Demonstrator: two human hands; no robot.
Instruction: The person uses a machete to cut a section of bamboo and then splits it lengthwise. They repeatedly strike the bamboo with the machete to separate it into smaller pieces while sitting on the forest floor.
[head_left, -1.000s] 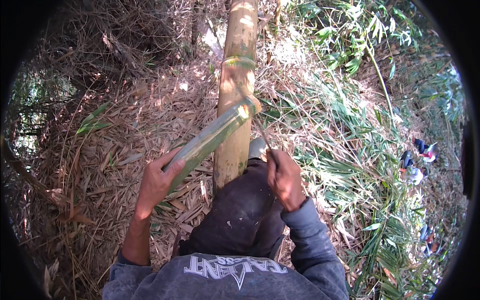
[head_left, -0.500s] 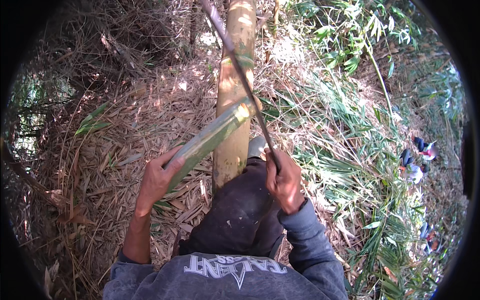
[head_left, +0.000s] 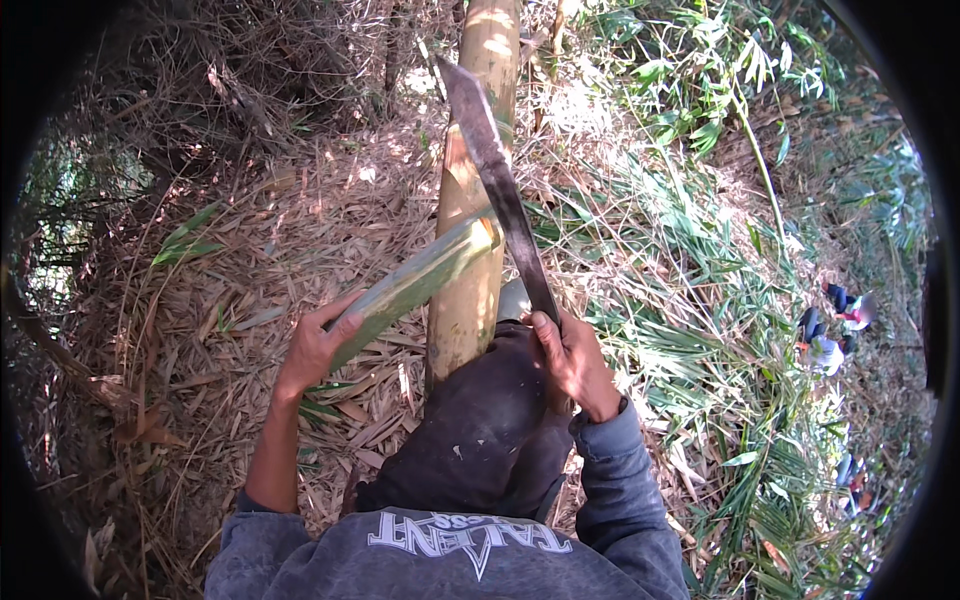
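Note:
My left hand is closed around the lower end of a split piece of green bamboo. This piece slants up to the right, its pale cut end lying across a thick yellow bamboo pole. In my right hand is the handle of a machete, most of the handle being hidden by my fingers. Its long dark blade points up and slightly left, with the broad side showing. The blade passes beside the bamboo piece's cut end; whether they touch I cannot tell. Below the pole's near end is my dark-trousered leg.
Dry leaves cover the ground on the left, and cut green leaves lie on the right. Dense dry brush stands at the far left. Leafy stems rise at the far right. Small figures of people appear at the right rim.
The machete has turned from nearly edge-on to showing its broad side, its tip now lower and further right. My right hand's grip has rotated. The bamboo piece has tilted slightly lower.

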